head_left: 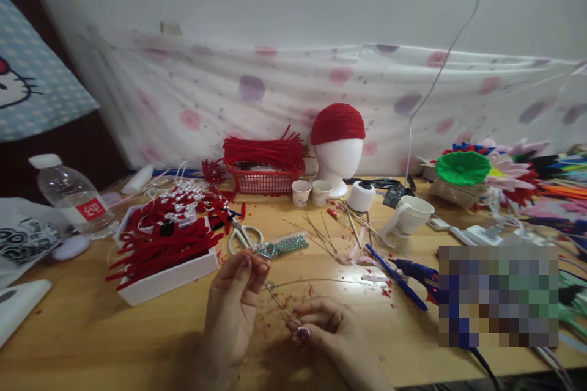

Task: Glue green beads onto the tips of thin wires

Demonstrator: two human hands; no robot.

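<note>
Thin wires (279, 300) run slantwise between my two hands above the table. My left hand (236, 302) is closed in a pinch at their upper end; any small piece between its fingertips is too small to make out. Lower and to the right, my right hand (328, 330) pinches the wires between thumb and fingers. One long wire (316, 280) stretches off to the right over the wood. Just beyond my left fingertips lie a clear packet of green beads (287, 245) and white-handled scissors (245, 237).
A white box of red fuzzy stems (167, 281) and a water bottle (73, 195) stand left. Behind are a red basket (266, 182), paper cups (301, 193) and a foam head (338, 159). A blue pen (397, 277) and glue gun (417, 270) lie right, beside a pixelated patch.
</note>
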